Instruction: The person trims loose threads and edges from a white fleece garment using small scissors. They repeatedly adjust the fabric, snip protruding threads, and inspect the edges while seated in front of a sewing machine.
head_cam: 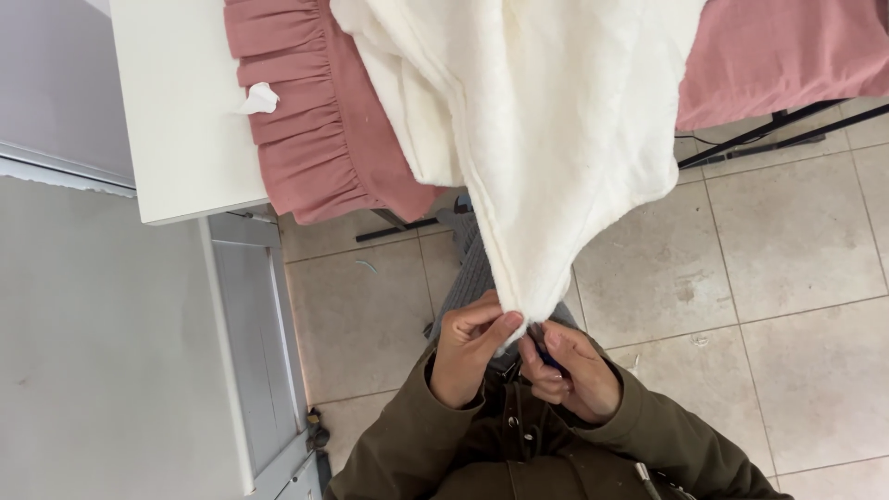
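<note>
A thick cream-white fabric (537,120) hangs from the white table (185,102) down toward my lap, narrowing to a corner. My left hand (468,347) pinches that corner between thumb and fingers. My right hand (569,370) is closed just beside it, touching the same corner; a small dark blue object shows between its fingers, too hidden to identify. Both arms wear olive-green jacket sleeves.
A pink ruffled cloth (306,111) lies on the table under the white fabric, and more of it (778,56) shows at the top right. A white scrap (259,97) rests on the tabletop. Black table legs (769,134) stand on the beige tiled floor (787,278). A grey panel (250,343) stands at the left.
</note>
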